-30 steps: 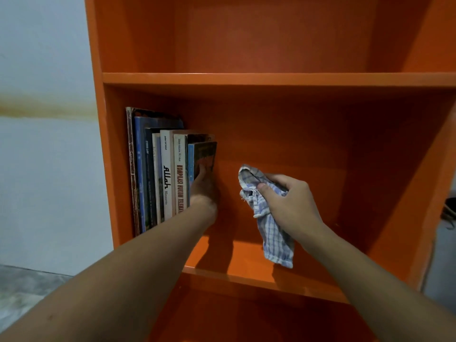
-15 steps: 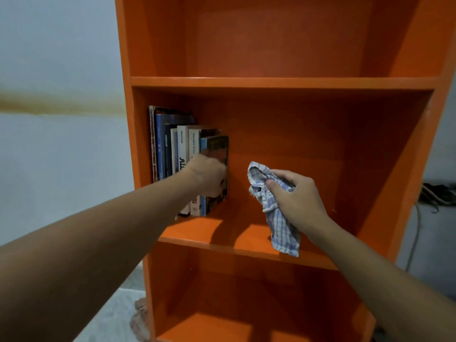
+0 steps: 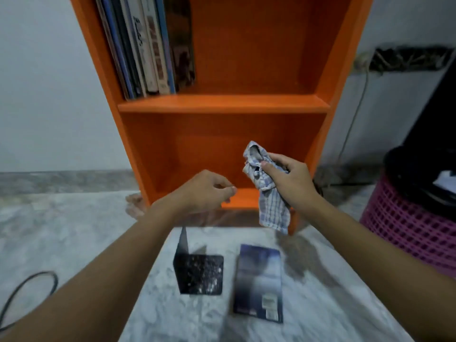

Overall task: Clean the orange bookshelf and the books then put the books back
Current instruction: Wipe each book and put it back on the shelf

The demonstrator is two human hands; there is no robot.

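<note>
"Where the grey marbled floor (image 3: 74,230) runs out to the left, what lies on it?"

"A loop of black cable (image 3: 32,285) at the frame's edge, well apart from everything else."

"And the orange bookshelf (image 3: 222,104)?"

"It stands against the white wall. On the upper board in view a row of books (image 3: 145,45) stands upright, packed hard against the left side panel. From the last book to the right panel the board is bare orange. The compartment below shows only its orange back and bottom board."

"The hands?"

"The left hand (image 3: 207,191) hovers in front of that lower compartment, fingers loosely curled, thumb close to the forefinger, nothing in them. Just to its right the right hand (image 3: 291,178) is clamped on a checked cloth (image 3: 271,211) — the tail hangs down past the shelf's bottom edge."

"And on the floor in front?"

"A black L-shaped bookend (image 3: 199,275) with one plate upright. Just beside it a dark blue book (image 3: 257,280) lies flat, with a strip of floor between them — both clear of the shelf's foot. At far right a pink mesh basket (image 3: 407,225) sits near the right forearm."
</note>
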